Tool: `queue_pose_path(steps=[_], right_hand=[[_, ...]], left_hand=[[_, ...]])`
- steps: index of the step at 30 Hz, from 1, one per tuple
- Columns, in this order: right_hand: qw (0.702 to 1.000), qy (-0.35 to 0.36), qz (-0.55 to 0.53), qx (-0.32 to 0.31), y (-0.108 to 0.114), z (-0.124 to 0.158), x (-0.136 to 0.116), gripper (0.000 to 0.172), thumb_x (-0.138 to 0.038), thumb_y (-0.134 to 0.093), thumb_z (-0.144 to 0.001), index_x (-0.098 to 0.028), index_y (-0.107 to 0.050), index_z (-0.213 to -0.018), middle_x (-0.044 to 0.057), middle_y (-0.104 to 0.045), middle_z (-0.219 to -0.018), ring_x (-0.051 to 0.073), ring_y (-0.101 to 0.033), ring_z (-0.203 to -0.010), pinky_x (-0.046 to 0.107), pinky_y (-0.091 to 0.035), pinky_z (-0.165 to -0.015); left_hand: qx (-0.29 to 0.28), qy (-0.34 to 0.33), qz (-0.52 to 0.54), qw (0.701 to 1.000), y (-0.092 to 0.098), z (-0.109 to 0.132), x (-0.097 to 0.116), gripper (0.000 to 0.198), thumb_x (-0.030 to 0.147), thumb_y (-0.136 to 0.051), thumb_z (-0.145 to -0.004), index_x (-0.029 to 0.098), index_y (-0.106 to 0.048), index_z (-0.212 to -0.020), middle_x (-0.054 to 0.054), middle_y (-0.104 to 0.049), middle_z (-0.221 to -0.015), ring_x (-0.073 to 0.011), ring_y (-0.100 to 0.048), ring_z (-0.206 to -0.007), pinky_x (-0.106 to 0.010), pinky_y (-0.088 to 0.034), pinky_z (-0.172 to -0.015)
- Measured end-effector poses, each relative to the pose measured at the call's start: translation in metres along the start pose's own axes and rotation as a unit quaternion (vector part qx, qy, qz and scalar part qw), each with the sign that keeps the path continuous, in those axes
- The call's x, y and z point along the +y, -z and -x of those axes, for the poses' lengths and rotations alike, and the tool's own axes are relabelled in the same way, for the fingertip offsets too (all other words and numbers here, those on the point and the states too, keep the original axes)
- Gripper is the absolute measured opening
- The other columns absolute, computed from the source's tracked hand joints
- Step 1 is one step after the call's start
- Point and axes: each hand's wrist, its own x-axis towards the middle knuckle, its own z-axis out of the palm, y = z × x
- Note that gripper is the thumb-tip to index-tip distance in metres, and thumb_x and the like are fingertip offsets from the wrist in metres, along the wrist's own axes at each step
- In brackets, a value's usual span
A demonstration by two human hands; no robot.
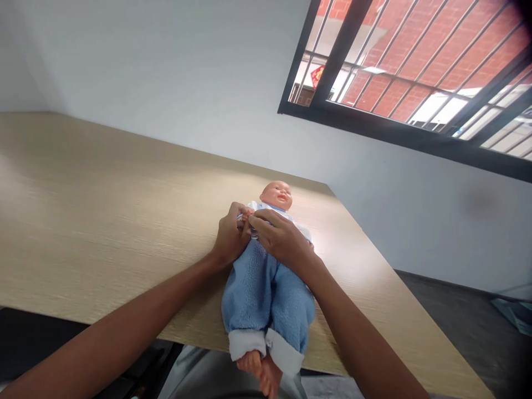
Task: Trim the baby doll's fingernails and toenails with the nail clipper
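Observation:
A baby doll [277,195] lies on its back on the table, its head away from me and its bare feet [260,368] past the near edge. It wears blue fleece trousers [249,288] with white cuffs and a white top. Closed around the doll's arm on the left side is my left hand [230,235]; the doll's small hand [246,214] pokes out by my fingers. My right hand [283,237] reaches across the chest, its fingertips pinched at the same sleeve. Below them shows a bit of striped cloth [254,234]. My hands hide most of the chest.
The wooden table [103,199] stretches far to the left and ends at a slanting edge on the right. Behind it stands a pale wall [166,72] with a barred window [394,72]. Dark floor [449,321] shows at the right.

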Motion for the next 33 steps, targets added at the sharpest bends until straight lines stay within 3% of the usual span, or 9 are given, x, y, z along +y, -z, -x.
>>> queue_pose_path(steps=[7,14,26,33], right_hand=[[1.0,0.001,-0.026,0.007,-0.001,0.0,0.001,0.024,-0.005,-0.043,-0.095,-0.021,-0.057,-0.105,0.009,-0.067,-0.108,0.02,-0.063,-0.093,0.033,-0.055,-0.078],[0.991,-0.057,-0.093,0.073,-0.005,0.008,0.005,0.027,-0.017,-0.058,-0.093,-0.023,-0.054,-0.119,0.008,-0.068,-0.112,0.021,-0.066,-0.104,0.037,-0.057,-0.089],[0.988,-0.06,-0.141,0.031,-0.002,0.007,0.004,0.025,-0.015,-0.054,-0.096,-0.024,-0.058,-0.119,0.008,-0.069,-0.114,0.02,-0.067,-0.106,0.038,-0.058,-0.09],[0.994,-0.025,-0.108,0.012,-0.001,0.007,0.005,0.023,-0.012,-0.051,-0.097,-0.021,-0.057,-0.117,0.011,-0.068,-0.118,0.021,-0.065,-0.109,0.038,-0.058,-0.092]], left_hand=[[0.0,0.0,-0.001,1.0,0.001,0.0,0.001,0.015,0.025,-0.06,-0.088,0.021,-0.051,-0.099,-0.001,-0.072,-0.088,-0.0136,-0.067,-0.068,-0.022,-0.05,-0.059],[-0.02,0.011,0.029,0.999,0.0,0.002,-0.001,0.016,0.031,-0.056,-0.091,0.022,-0.047,-0.101,-0.004,-0.072,-0.101,-0.014,-0.072,-0.069,-0.021,-0.053,-0.057],[-0.026,0.015,0.034,0.999,0.001,0.001,-0.003,0.021,0.035,-0.058,-0.091,0.021,-0.047,-0.101,-0.006,-0.072,-0.101,-0.0152,-0.071,-0.07,-0.024,-0.054,-0.06],[-0.019,0.011,0.025,0.999,0.001,0.001,-0.002,0.019,0.034,-0.058,-0.091,0.021,-0.048,-0.099,-0.003,-0.071,-0.093,-0.0146,-0.07,-0.069,-0.023,-0.053,-0.06]])
